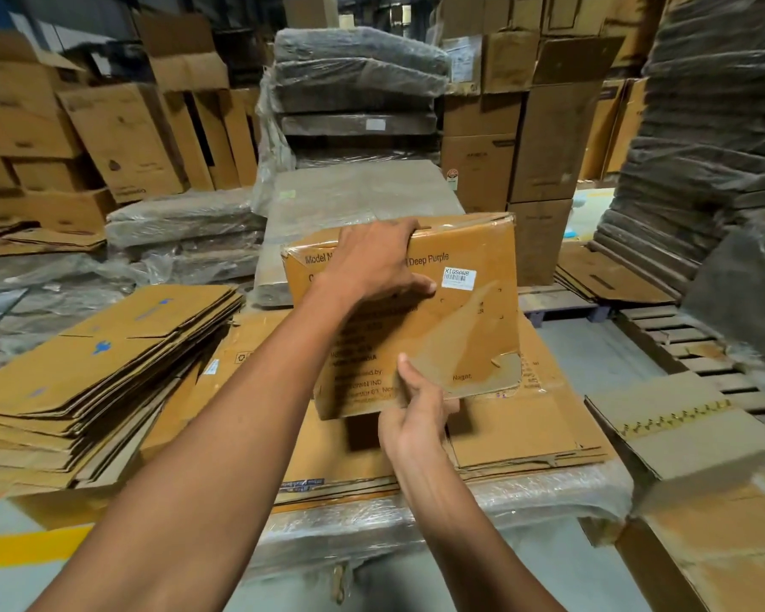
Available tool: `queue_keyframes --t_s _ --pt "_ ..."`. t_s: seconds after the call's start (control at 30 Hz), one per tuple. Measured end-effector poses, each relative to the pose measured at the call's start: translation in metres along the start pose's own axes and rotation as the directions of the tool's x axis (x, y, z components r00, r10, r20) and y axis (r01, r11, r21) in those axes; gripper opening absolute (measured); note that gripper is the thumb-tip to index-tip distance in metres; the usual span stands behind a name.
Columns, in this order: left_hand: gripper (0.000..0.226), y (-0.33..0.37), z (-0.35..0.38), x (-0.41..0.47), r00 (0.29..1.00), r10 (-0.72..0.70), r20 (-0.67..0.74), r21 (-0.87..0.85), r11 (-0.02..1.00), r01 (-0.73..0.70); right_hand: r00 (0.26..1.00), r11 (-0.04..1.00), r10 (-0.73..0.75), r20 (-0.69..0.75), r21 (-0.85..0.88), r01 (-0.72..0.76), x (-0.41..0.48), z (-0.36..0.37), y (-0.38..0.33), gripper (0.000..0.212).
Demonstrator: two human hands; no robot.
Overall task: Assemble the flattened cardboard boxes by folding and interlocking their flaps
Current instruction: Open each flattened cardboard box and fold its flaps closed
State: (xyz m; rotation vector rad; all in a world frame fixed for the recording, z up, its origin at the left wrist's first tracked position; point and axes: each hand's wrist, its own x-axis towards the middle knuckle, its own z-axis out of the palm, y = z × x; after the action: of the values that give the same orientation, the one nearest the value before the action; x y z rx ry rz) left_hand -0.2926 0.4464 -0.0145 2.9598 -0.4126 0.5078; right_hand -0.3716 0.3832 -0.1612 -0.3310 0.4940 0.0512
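A brown cardboard box [473, 329] with black print, a white barcode label and clear tape patches is held up, its printed face toward me, above a pile of flattened cartons [526, 426]. My left hand [372, 262] lies on the upper part of that face, its fingers curled over the top edge and its thumb pressed on the front. My right hand [416, 413] grips the bottom edge with the thumb up on the front face and the fingers hidden underneath. The box looks closed along the top; its far side is hidden.
A thick stack of flattened cartons [98, 373] lies at the left. Plastic-wrapped bundles [358, 81] rise behind. A wooden pallet [690, 342] and a stapled carton [681, 435] are at the right. Tall piles of boxes surround the spot, and a yellow floor line [23, 545] runs at the lower left.
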Motion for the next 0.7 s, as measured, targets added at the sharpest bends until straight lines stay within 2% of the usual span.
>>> queue_keyframes --t_s 0.07,0.13,0.2,0.27,0.3,0.33,0.37,0.43,0.47,0.57,0.63,0.7 --pt "0.085 -0.002 -0.009 -0.001 0.999 -0.024 -0.027 -0.047 0.999 0.023 0.999 1.000 -0.023 0.049 -0.004 0.023 -0.005 0.009 -0.003 0.130" --pt "0.083 -0.006 -0.019 -0.006 0.996 -0.061 -0.065 -0.136 0.989 0.052 0.995 0.995 -0.097 0.019 -0.017 0.098 -0.010 0.018 -0.014 0.111" --pt "0.085 -0.015 -0.025 -0.017 0.987 -0.123 -0.104 -0.284 0.955 0.089 0.974 0.972 -0.228 0.015 -0.055 0.228 -0.007 0.026 -0.027 0.106" --pt "0.082 -0.025 -0.024 -0.032 0.960 -0.221 -0.172 -0.511 0.853 0.104 0.918 0.901 -0.390 0.069 -0.178 0.396 -0.003 0.037 -0.042 0.118" --pt "0.077 -0.031 -0.018 -0.041 0.937 -0.288 -0.198 -0.635 0.766 0.102 0.878 0.840 -0.462 0.124 -0.257 0.478 -0.005 0.044 -0.050 0.124" --pt "0.071 -0.036 -0.011 -0.050 0.909 -0.361 -0.209 -0.740 0.666 0.095 0.829 0.750 -0.529 0.181 -0.358 0.557 -0.005 0.051 -0.059 0.127" --pt "0.064 -0.040 0.000 -0.059 0.875 -0.433 -0.216 -0.819 0.568 0.079 0.770 0.609 -0.586 0.252 -0.490 0.624 -0.004 0.060 -0.069 0.127" --pt "0.052 -0.042 0.029 -0.076 0.798 -0.570 -0.195 -0.933 0.358 0.027 0.666 0.240 -0.610 0.430 -0.700 0.672 -0.003 0.080 -0.088 0.120" --pt "0.047 -0.037 0.045 -0.085 0.760 -0.632 -0.156 -0.975 0.222 -0.015 0.623 0.070 -0.585 0.520 -0.732 0.677 -0.001 0.091 -0.096 0.114" --pt "0.038 -0.013 0.091 -0.101 0.681 -0.732 0.030 -0.973 -0.179 -0.149 0.519 -0.303 -0.428 0.740 -0.659 0.689 0.000 0.120 -0.103 0.095" --pt "0.036 0.001 0.117 -0.107 0.632 -0.762 0.143 -0.919 -0.339 -0.200 0.483 -0.459 -0.307 0.820 -0.572 0.680 0.003 0.125 -0.098 0.089" --pt "0.038 0.013 0.137 -0.113 0.581 -0.774 0.253 -0.875 -0.439 -0.204 0.446 -0.572 -0.205 0.871 -0.476 0.668 0.005 0.119 -0.092 0.088"
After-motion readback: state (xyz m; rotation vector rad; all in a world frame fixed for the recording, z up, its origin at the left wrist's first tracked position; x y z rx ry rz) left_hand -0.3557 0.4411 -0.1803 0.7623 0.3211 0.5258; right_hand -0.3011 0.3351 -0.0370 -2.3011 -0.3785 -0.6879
